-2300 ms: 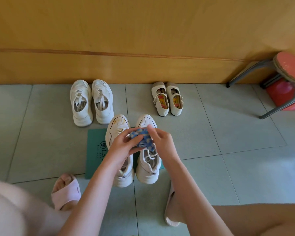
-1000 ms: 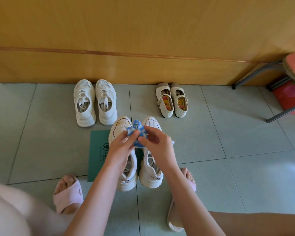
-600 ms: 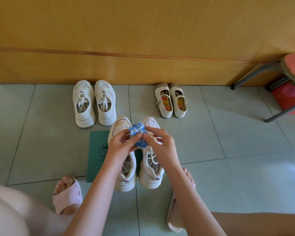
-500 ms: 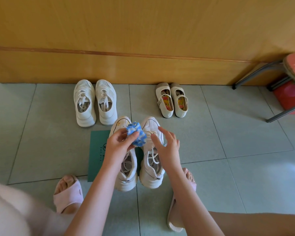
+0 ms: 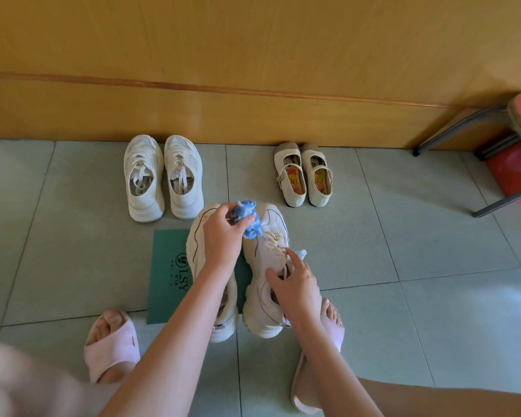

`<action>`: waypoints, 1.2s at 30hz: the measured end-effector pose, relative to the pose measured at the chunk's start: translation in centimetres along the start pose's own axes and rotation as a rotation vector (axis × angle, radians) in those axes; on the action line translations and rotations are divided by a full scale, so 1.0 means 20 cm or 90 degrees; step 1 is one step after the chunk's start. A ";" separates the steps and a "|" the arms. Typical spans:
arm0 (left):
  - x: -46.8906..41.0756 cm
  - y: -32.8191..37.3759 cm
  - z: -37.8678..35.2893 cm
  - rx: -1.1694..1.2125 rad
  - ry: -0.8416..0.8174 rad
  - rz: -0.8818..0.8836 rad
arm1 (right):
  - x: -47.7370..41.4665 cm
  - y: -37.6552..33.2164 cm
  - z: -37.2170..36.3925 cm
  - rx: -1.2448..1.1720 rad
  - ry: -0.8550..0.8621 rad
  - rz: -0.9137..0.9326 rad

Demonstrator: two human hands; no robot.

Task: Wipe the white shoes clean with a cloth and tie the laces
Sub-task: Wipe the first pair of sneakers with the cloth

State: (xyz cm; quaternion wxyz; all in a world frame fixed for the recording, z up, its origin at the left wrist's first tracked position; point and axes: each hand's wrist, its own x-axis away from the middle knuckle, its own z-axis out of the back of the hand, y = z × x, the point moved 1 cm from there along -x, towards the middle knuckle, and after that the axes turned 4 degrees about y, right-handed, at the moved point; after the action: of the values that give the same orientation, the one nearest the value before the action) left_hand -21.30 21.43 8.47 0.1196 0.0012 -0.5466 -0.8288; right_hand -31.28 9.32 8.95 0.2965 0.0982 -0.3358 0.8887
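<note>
Two chunky white lace-up shoes stand side by side on a green mat [image 5: 167, 272], toes pointing away from me. My left hand [image 5: 223, 236] grips a bunched blue-and-white cloth [image 5: 247, 219] over the toe end of the left shoe [image 5: 197, 236], between the two toes. My right hand [image 5: 295, 281] rests with spread fingers on the laces and opening of the right shoe [image 5: 268, 236]. The laces of that shoe lie loose. A small pale-blue object [image 5: 300, 253] peeks out just right of the right shoe.
A second pair of white sneakers [image 5: 163, 177] stands by the wooden wall, and a pair of small cream strap shoes [image 5: 306, 176] to its right. A red stool with grey legs [image 5: 512, 158] is at far right. My feet in pink slippers [image 5: 112, 344] flank the mat.
My right hand let go of the cloth and dropped onto the right shoe. My left hand kept the cloth and moved it forward toward the toes.
</note>
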 end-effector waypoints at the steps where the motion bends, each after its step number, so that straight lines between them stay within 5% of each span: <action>1: -0.04 0.01 -0.03 -0.009 -0.004 -0.010 | -0.01 0.02 0.01 -0.018 -0.005 -0.003; 14: -0.07 -0.08 -0.28 -0.132 -0.036 -0.067 | -0.05 0.16 0.06 -0.167 -0.013 -0.029; 28: 0.40 -0.09 -0.18 -0.192 -0.077 -0.035 | -0.07 0.24 0.07 -0.307 -0.041 -0.023; 36: -0.01 -0.02 -0.21 -0.137 0.009 -0.032 | -0.08 0.24 0.07 -0.320 -0.051 -0.016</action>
State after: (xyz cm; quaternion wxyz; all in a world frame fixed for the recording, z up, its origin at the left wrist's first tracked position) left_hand -20.64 17.84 6.50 0.1021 0.0080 -0.4535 -0.8854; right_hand -32.91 4.82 6.80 0.3090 0.0606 -0.5565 0.7689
